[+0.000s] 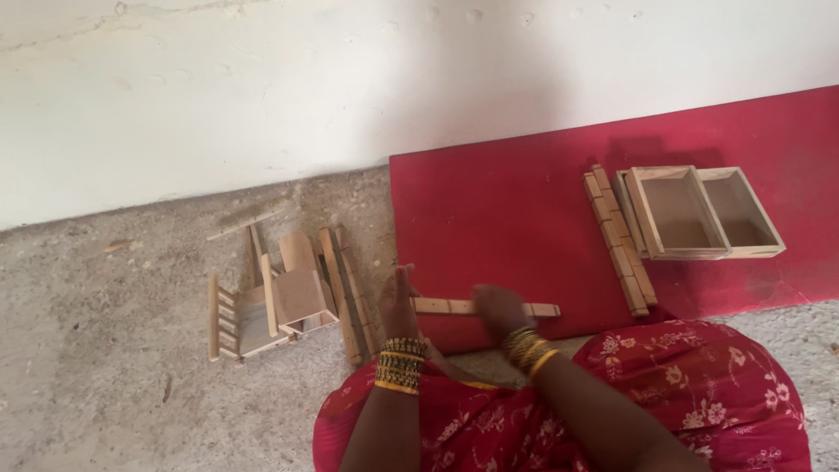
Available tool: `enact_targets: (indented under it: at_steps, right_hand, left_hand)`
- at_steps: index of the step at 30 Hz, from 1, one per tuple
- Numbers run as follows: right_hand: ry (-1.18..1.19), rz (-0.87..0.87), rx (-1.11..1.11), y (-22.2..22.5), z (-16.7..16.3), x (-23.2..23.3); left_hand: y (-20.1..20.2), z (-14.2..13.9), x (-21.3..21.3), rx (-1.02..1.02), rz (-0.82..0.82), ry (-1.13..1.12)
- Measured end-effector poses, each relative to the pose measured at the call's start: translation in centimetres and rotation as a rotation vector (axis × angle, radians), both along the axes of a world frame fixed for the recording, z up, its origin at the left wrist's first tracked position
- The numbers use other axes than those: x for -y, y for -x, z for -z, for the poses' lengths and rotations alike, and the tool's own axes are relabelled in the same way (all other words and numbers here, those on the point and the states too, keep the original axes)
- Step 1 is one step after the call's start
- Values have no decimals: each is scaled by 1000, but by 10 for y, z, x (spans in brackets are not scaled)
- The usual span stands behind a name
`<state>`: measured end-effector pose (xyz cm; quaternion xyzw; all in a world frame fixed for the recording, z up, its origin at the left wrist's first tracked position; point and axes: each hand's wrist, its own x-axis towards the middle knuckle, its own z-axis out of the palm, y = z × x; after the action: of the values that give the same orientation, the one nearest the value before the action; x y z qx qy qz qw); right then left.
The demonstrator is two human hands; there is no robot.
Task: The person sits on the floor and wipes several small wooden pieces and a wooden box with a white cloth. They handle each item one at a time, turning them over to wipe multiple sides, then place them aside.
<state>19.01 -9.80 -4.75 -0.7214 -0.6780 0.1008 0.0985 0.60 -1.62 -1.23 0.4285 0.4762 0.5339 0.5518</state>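
A long notched wooden strip (441, 307) lies across the near edge of the red mat (507, 210). My right hand (498, 310) rests on the strip near its middle, fingers curled over it. My left hand (398, 301) stands edge-on at the strip's left end, fingers straight and together, touching it. Both wrists wear gold bangles. A red flowered garment (699, 393) covers my lap below.
Two open wooden boxes (699, 212) sit side by side on the mat at the right, with notched strips (619, 240) stacked beside them. On the concrete floor at the left lie loose slats (345, 293) and a partly built wooden piece (280, 306). A white wall rises behind.
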Motion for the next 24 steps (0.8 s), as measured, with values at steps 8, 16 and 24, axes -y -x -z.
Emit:
enact_targets:
  at_steps: [8, 16, 24]
  right_hand:
    - [-160, 67, -26, -51, 29, 3]
    - [-364, -155, -161, 65, -20, -22]
    - [-263, 6, 81, -46, 40, 15]
  left_hand:
    - [-13, -4, 1, -15, -80, 47]
    - [-6, -17, 21, 30, -32, -15]
    - [0, -10, 6, -233, -160, 46]
